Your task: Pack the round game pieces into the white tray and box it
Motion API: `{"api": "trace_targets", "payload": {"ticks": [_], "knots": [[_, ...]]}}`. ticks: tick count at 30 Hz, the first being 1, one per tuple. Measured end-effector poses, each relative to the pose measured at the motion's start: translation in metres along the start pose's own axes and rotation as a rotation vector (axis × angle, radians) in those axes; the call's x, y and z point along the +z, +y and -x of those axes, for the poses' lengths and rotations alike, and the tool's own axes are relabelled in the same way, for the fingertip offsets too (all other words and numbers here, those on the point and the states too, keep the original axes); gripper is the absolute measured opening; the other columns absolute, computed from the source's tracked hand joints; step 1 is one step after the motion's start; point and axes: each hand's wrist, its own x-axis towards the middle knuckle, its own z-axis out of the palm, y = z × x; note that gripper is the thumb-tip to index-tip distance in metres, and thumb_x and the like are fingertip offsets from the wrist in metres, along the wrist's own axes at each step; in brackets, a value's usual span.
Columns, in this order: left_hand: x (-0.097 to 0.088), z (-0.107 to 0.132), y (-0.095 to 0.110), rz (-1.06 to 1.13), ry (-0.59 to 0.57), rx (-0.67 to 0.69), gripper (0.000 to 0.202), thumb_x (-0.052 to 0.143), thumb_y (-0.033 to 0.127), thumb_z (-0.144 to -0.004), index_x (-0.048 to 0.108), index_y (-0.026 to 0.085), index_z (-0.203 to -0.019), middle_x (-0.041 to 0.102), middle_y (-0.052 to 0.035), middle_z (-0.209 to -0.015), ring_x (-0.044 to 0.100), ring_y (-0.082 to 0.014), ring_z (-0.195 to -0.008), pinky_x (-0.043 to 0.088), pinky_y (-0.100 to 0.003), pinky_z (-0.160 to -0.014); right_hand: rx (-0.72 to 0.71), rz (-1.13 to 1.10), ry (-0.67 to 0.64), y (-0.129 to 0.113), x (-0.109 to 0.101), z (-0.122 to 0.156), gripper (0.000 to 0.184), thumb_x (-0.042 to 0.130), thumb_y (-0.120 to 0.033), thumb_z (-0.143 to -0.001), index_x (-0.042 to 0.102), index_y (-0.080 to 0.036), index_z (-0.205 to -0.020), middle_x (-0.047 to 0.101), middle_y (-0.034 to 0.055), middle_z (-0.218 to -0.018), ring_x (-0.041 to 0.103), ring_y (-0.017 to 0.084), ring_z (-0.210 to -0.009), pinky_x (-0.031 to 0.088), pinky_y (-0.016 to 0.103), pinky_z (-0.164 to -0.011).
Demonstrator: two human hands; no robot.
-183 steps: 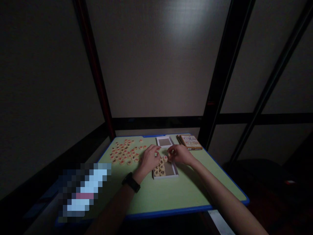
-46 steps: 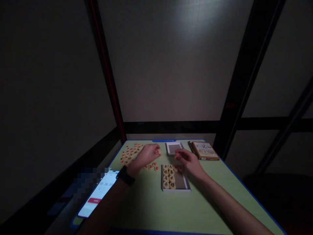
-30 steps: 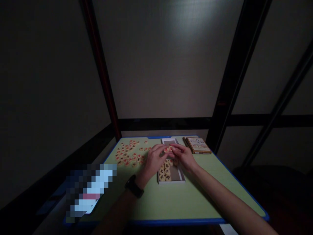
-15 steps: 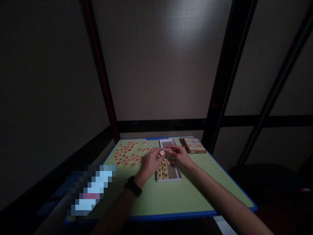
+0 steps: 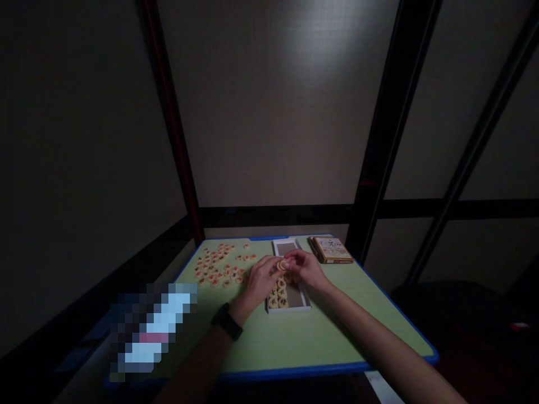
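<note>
My left hand (image 5: 260,279) and my right hand (image 5: 306,267) meet above the far end of a shallow white box (image 5: 304,303) on a green table (image 5: 295,336). Both pinch a round pale game piece (image 5: 281,265) between their fingertips. Several round pieces with dark marks (image 5: 278,294) lie in rows in the box's left side. A black watch (image 5: 227,321) is on my left wrist.
Many loose round pieces (image 5: 217,265) with red and black marks are spread over the table's far left. A second white tray (image 5: 284,247) and a brown printed box (image 5: 332,249) lie at the far edge. A lit screen (image 5: 147,331) sits at the left. Dark frame posts (image 5: 379,146) rise behind.
My left hand fetched a piece from the loose pile and carried it to my right hand over the box. The two hands have closed together on it in the last half second.
</note>
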Motion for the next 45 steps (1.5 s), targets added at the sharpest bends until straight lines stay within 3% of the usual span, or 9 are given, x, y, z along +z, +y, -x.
{"api": "trace_targets", "payload": {"ticks": [10,15,22,28,34,45], "knots": [[0.003,0.000,-0.003,0.075,0.038,0.012,0.018,0.069,0.013,-0.081,0.073,0.022,-0.097,0.072,-0.0015,-0.096,0.063,-0.0113,-0.070,0.057,-0.025,-0.072,-0.048,0.064,0.017,0.013,-0.002,-0.004,0.046,0.089,-0.048,-0.054,0.062,-0.018,-0.075,0.062,-0.0023,-0.060,0.057,0.013,-0.053,0.045,0.025,-0.051],[0.002,-0.002,-0.001,0.085,0.055,-0.038,0.020,0.068,0.009,-0.079,0.073,0.022,-0.094,0.071,-0.0008,-0.095,0.062,-0.0115,-0.070,0.056,-0.024,-0.073,-0.074,0.166,-0.014,0.012,-0.002,0.000,0.039,0.080,-0.049,-0.067,0.063,-0.019,-0.085,0.064,-0.0017,-0.064,0.056,0.013,-0.051,0.043,0.026,-0.049],[0.000,-0.001,0.000,0.028,0.049,-0.050,0.029,0.065,0.003,-0.077,0.072,0.022,-0.097,0.070,-0.0011,-0.099,0.062,-0.0109,-0.072,0.056,-0.022,-0.073,-0.322,0.609,0.008,-0.006,0.003,0.011,0.016,0.073,-0.027,-0.077,0.067,-0.019,-0.090,0.070,0.0028,-0.078,0.062,0.017,-0.068,0.048,0.028,-0.065],[0.002,0.002,-0.003,-0.033,0.075,0.075,0.030,0.060,0.005,-0.081,0.069,0.022,-0.105,0.069,-0.0024,-0.100,0.065,-0.0150,-0.087,0.057,-0.026,-0.081,-0.443,0.687,-0.009,-0.008,0.006,0.015,0.007,0.064,-0.024,-0.085,0.067,-0.019,-0.090,0.073,0.0038,-0.083,0.064,0.016,-0.072,0.050,0.027,-0.070],[0.005,0.003,-0.005,-0.071,0.083,0.138,0.034,0.057,0.004,-0.082,0.067,0.022,-0.110,0.069,-0.0032,-0.101,0.066,-0.0156,-0.088,0.058,-0.028,-0.083,-0.418,0.702,-0.034,-0.009,0.007,0.017,0.009,0.062,-0.027,-0.087,0.062,-0.021,-0.092,0.070,0.0015,-0.080,0.063,0.015,-0.069,0.049,0.026,-0.066],[0.003,0.002,0.001,-0.038,0.049,0.114,0.039,0.055,0.003,-0.079,0.066,0.021,-0.112,0.068,-0.0040,-0.106,0.066,-0.0163,-0.093,0.057,-0.029,-0.089,-0.344,0.728,-0.084,-0.018,0.002,0.014,0.015,0.060,-0.027,-0.085,0.056,-0.020,-0.098,0.069,0.0020,-0.082,0.062,0.015,-0.071,0.047,0.026,-0.066]]}}
